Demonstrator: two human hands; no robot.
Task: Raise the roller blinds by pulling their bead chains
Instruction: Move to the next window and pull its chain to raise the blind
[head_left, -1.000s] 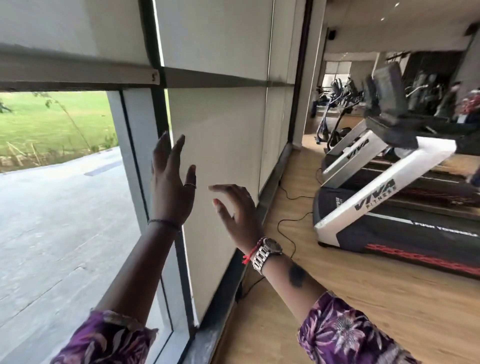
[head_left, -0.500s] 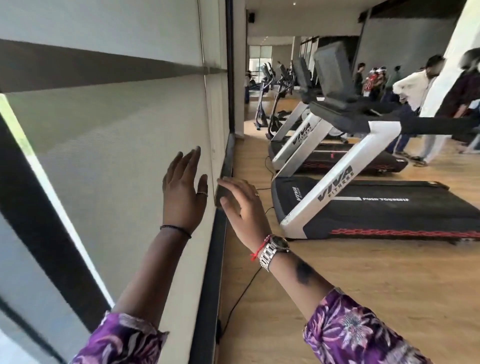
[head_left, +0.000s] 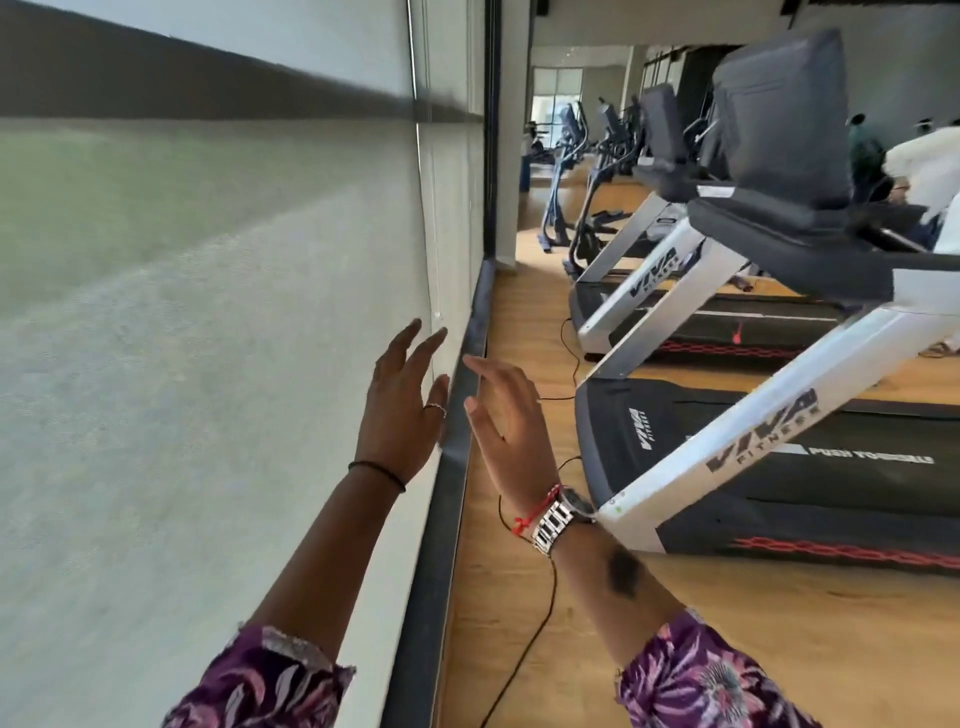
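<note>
A pale roller blind (head_left: 218, 322) hangs fully lowered along the window wall on my left, down to the dark sill (head_left: 452, 499). A thin bead chain (head_left: 425, 218) runs down at the blind's far edge, ending near a small white stop. My left hand (head_left: 402, 410) is raised with fingers spread, just below and beside the chain's lower end, holding nothing. My right hand (head_left: 506, 415) is held up beside it over the sill, fingers apart and empty. Further lowered blinds (head_left: 457, 208) continue beyond.
A row of white and black treadmills (head_left: 727, 395) stands close on my right, leaving a narrow strip of wooden floor (head_left: 514, 597) along the wall. A black cable (head_left: 540, 618) trails across that strip. People stand at the far right (head_left: 919, 166).
My view has swung right along the wall: the uncovered window with grass outside has gone out of frame. Both open hands have travelled forward toward the chain at the blind's far edge.
</note>
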